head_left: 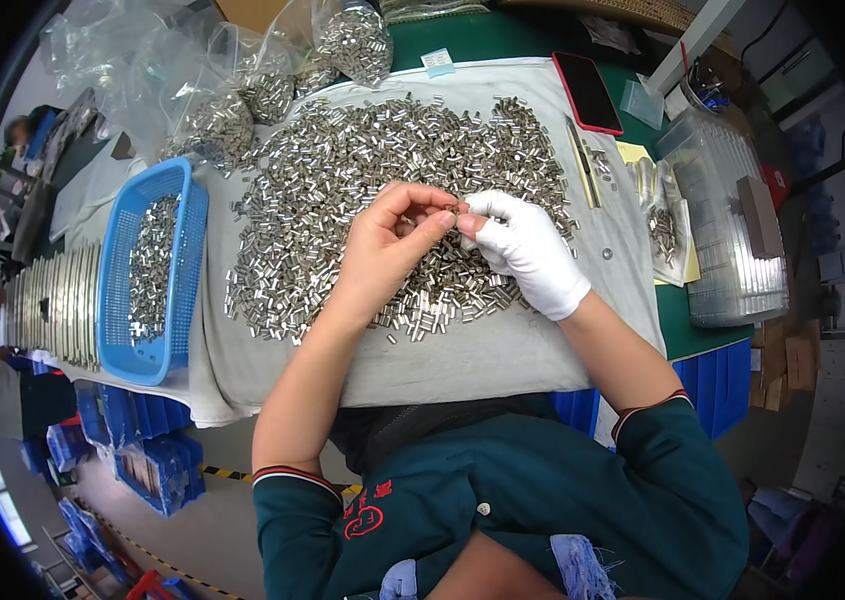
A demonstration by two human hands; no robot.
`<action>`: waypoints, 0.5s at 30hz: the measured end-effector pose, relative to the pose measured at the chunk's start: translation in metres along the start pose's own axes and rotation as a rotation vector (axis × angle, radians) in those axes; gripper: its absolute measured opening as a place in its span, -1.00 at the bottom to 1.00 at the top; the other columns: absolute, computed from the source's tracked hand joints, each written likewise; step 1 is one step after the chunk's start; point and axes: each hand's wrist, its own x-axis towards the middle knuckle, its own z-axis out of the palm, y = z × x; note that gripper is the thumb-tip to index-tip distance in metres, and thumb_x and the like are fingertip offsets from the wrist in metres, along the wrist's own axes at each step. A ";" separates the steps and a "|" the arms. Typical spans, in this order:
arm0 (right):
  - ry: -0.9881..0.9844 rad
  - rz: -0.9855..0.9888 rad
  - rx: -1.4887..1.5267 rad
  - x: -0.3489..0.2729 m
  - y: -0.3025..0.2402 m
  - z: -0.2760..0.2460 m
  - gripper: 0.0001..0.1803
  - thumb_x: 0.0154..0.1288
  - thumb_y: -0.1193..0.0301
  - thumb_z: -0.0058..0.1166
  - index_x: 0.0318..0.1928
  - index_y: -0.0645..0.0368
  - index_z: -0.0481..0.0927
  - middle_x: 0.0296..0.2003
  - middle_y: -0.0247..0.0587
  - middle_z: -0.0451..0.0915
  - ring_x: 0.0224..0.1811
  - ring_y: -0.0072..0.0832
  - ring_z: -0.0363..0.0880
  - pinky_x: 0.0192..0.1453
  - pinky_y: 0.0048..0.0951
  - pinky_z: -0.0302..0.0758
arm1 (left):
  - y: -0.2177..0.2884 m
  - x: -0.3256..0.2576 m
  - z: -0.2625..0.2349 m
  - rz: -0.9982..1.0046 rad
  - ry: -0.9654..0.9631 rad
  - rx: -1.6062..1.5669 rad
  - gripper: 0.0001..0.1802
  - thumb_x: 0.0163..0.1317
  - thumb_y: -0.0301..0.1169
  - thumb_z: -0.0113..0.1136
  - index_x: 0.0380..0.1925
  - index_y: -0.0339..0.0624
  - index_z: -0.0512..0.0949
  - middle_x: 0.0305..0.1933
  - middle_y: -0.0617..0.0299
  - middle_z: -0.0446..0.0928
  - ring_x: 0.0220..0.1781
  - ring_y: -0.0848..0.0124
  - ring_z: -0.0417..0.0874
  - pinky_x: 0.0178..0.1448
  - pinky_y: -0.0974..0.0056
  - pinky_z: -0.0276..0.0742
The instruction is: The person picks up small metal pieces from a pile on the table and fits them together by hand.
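Observation:
A wide heap of small silvery metal cylinders [343,170] covers the middle of a light grey cloth [423,372]. Over the heap, my bare left hand [398,235] pinches with thumb and forefinger. My right hand [525,245] wears a white glove with bare thumb and fingertip showing, and its tips meet the left hand's tips. A small metal cylinder [455,209] seems to be held between both hands, mostly hidden by the fingers. To the left, a blue plastic basket [193,270] holds more of the same cylinders.
Clear plastic bags of cylinders [358,45] stand at the back left. Tweezers [584,165] and a red-edged phone [588,92] lie at the right. Beyond them are stacked clear plastic trays [728,225]. Long metal strips [58,305] lie left of the basket; blue bins [148,450] stand below.

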 end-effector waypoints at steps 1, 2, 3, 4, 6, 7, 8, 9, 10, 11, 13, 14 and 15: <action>0.001 0.000 0.000 0.000 -0.001 0.000 -0.80 0.18 0.30 0.04 -0.26 0.15 0.52 -0.57 -0.50 0.44 -0.66 -0.86 0.14 -0.64 -0.77 0.05 | -0.001 0.001 -0.001 0.026 0.010 0.046 -0.85 0.09 -0.46 0.16 -0.32 -0.23 0.52 -0.33 0.34 0.46 -0.34 0.63 0.41 -0.25 0.54 0.32; -0.006 0.016 0.005 -0.001 -0.002 0.000 -0.78 0.18 0.29 0.04 -0.25 0.16 0.52 -0.56 -0.50 0.44 -0.66 -0.86 0.13 -0.63 -0.77 0.05 | -0.002 0.001 -0.001 0.051 0.021 0.092 -0.85 0.06 -0.43 0.20 -0.34 -0.19 0.54 -0.35 0.35 0.43 -0.35 0.63 0.41 -0.31 0.55 0.30; -0.014 0.032 0.011 -0.001 -0.003 0.000 -0.76 0.18 0.28 0.03 -0.23 0.17 0.52 -0.56 -0.50 0.43 -0.67 -0.86 0.13 -0.63 -0.78 0.05 | 0.000 0.001 -0.001 0.051 0.020 0.092 -0.85 0.06 -0.43 0.20 -0.34 -0.19 0.54 -0.35 0.35 0.43 -0.35 0.63 0.41 -0.31 0.55 0.30; -0.011 0.032 0.011 -0.001 -0.002 -0.002 -0.76 0.18 0.28 0.03 -0.23 0.17 0.52 -0.56 -0.50 0.43 -0.67 -0.86 0.13 -0.63 -0.78 0.05 | 0.003 0.001 0.000 0.090 0.032 0.180 -0.84 0.04 -0.43 0.21 -0.35 -0.19 0.54 -0.35 0.35 0.43 -0.35 0.63 0.42 -0.34 0.54 0.30; -0.070 0.027 0.127 0.000 0.002 -0.006 -0.75 0.19 0.27 0.02 -0.23 0.18 0.52 -0.56 -0.49 0.42 -0.68 -0.86 0.11 -0.64 -0.78 0.05 | 0.008 0.001 0.002 0.129 0.042 0.268 -0.84 0.03 -0.43 0.23 -0.35 -0.19 0.54 -0.36 0.34 0.43 -0.35 0.62 0.42 -0.36 0.53 0.30; -0.072 0.028 0.127 0.000 0.001 -0.006 -0.75 0.19 0.27 0.02 -0.23 0.18 0.52 -0.56 -0.49 0.42 -0.68 -0.86 0.11 -0.64 -0.78 0.05 | 0.009 0.000 0.002 0.146 0.046 0.298 -0.82 0.01 -0.42 0.24 -0.36 -0.19 0.53 -0.36 0.33 0.43 -0.37 0.60 0.42 -0.37 0.53 0.31; -0.082 0.046 0.141 -0.001 -0.001 -0.005 -0.75 0.20 0.26 0.01 -0.26 0.19 0.52 -0.56 -0.48 0.41 -0.68 -0.85 0.11 -0.66 -0.78 0.04 | 0.010 -0.001 0.002 0.162 0.049 0.329 -0.81 0.00 -0.41 0.25 -0.36 -0.19 0.53 -0.36 0.31 0.43 -0.38 0.58 0.42 -0.38 0.52 0.31; -0.093 0.064 0.156 -0.001 -0.002 -0.004 -0.75 0.20 0.25 0.01 -0.29 0.19 0.51 -0.57 -0.48 0.40 -0.69 -0.85 0.11 -0.67 -0.79 0.03 | 0.010 -0.001 0.002 0.162 0.050 0.331 -0.81 0.00 -0.41 0.25 -0.36 -0.19 0.53 -0.36 0.31 0.43 -0.38 0.58 0.42 -0.38 0.52 0.31; -0.091 0.063 0.156 0.000 0.000 -0.005 -0.75 0.20 0.25 0.01 -0.29 0.19 0.51 -0.57 -0.48 0.40 -0.69 -0.85 0.11 -0.67 -0.79 0.03 | 0.009 -0.001 0.002 0.222 0.039 0.387 -0.80 -0.01 -0.40 0.26 -0.35 -0.19 0.53 -0.36 0.30 0.43 -0.38 0.56 0.43 -0.37 0.51 0.32; -0.114 0.102 0.196 0.002 0.003 -0.006 -0.76 0.22 0.25 -0.01 -0.31 0.18 0.50 -0.58 -0.48 0.39 -0.70 -0.85 0.10 -0.70 -0.79 0.02 | 0.009 -0.002 0.003 0.283 0.029 0.444 -0.78 -0.02 -0.39 0.27 -0.35 -0.20 0.53 -0.35 0.29 0.42 -0.38 0.55 0.43 -0.36 0.50 0.33; -0.138 0.141 0.236 0.005 0.006 -0.008 -0.77 0.23 0.24 -0.03 -0.33 0.17 0.48 -0.58 -0.49 0.38 -0.72 -0.85 0.09 -0.72 -0.80 0.00 | 0.009 -0.002 0.004 0.292 0.018 0.447 -0.76 -0.02 -0.37 0.27 -0.35 -0.20 0.52 -0.35 0.28 0.42 -0.38 0.53 0.42 -0.36 0.48 0.34; -0.190 0.234 0.401 0.006 0.006 -0.009 -0.77 0.25 0.25 -0.06 -0.31 0.16 0.47 -0.60 -0.50 0.35 -0.73 -0.86 0.07 -0.75 -0.80 -0.02 | 0.010 -0.003 0.005 0.300 0.008 0.450 -0.75 -0.03 -0.35 0.28 -0.34 -0.20 0.52 -0.35 0.27 0.42 -0.39 0.52 0.42 -0.35 0.47 0.35; -0.243 0.327 0.567 0.008 0.007 -0.010 -0.77 0.27 0.25 -0.08 -0.28 0.16 0.45 -0.61 -0.51 0.32 -0.74 -0.86 0.05 -0.78 -0.81 -0.04 | 0.012 -0.003 0.003 0.300 0.009 0.451 -0.75 -0.03 -0.35 0.28 -0.34 -0.20 0.52 -0.35 0.27 0.42 -0.39 0.52 0.42 -0.35 0.47 0.35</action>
